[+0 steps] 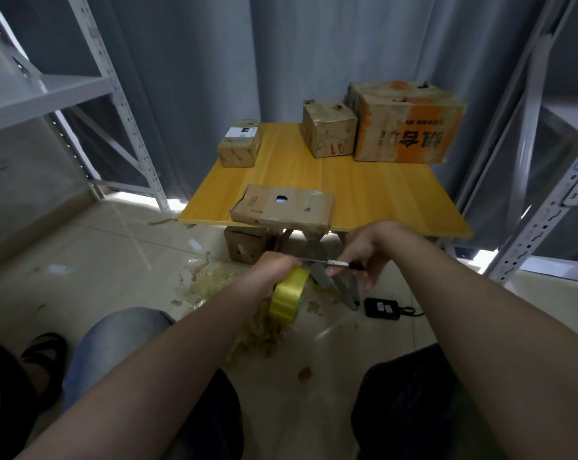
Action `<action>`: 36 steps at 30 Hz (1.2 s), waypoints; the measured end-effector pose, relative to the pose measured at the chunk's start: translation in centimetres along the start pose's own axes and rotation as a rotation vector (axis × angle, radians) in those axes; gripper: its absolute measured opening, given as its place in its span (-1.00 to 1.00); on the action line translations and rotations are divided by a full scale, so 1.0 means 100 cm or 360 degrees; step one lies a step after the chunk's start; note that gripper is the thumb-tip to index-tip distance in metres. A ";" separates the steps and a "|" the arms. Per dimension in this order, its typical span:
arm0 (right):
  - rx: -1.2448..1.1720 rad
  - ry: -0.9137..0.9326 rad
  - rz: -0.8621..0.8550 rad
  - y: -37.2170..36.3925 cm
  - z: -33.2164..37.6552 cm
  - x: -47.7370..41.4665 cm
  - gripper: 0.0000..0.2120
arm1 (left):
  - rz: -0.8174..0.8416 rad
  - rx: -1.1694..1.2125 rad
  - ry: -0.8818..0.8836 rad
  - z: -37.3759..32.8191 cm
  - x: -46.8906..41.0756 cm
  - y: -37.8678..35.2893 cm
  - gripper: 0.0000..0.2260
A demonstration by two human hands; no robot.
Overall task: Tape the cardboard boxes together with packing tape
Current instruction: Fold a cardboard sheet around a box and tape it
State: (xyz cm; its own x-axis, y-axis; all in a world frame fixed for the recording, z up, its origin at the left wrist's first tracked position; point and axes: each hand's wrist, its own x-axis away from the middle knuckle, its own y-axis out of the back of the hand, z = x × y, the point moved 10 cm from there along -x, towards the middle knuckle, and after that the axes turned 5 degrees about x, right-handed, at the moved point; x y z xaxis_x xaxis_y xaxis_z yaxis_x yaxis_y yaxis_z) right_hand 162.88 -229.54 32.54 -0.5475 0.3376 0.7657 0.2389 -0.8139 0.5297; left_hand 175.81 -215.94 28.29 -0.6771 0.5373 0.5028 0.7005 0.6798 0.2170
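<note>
Risks first. The slim cutter (339,263), probably a utility knife, points its metal end straight at the left hand (276,265), almost touching the knuckles. A slip while slicing the tape could nick those fingers. The work is done in mid-air over the floor, below the table edge, with no support, so a cut strip may curl back and stick to itself. The loose end of the tape can't be made out.

Left hand grips the yellow packing tape roll (287,295) from above, fingers curled over its rim. Right hand (364,250) pinches the cutter near its black handle, with the lower fingers spread loose.

The flat cardboard box (282,207) lies at the near edge of the wooden table (380,200), above and beyond both hands, not touching them. Three more boxes stand at the far edge: small one (239,144) on the left, medium one (329,131) and large orange-printed one (403,127) side by side on the right.
</note>
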 end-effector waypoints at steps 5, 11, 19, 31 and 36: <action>0.0116 0.0019 0.0037 0.018 0.023 0.040 -0.58 | 0.0243 -0.0504 0.0106 0.010 0.005 -0.002 -0.87; -0.0620 0.0604 -0.0776 0.097 0.045 0.070 -0.47 | 0.0413 -0.0313 -0.0249 -0.036 0.025 -0.004 -0.85; 0.0068 -0.0201 -0.1482 0.128 -0.040 0.043 -0.56 | 0.0623 -0.0231 -0.0448 -0.093 0.061 0.006 -0.81; -0.0945 0.1116 -0.1235 0.098 0.058 0.083 -0.65 | 0.0263 0.0193 -0.1001 -0.149 0.081 0.033 -0.85; -0.0899 0.1445 -0.1199 0.083 0.092 0.100 -0.88 | 0.0099 0.0268 -0.1174 -0.156 0.090 0.044 -0.82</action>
State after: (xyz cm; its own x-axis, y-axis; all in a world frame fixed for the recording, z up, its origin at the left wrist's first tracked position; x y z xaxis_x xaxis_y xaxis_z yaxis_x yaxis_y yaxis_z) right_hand 166.77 -228.60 47.91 -0.7935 0.5377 -0.2849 -0.6076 -0.7259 0.3223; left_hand 176.30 -215.88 46.79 -0.6539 0.7316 -0.1929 0.7388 0.6724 0.0459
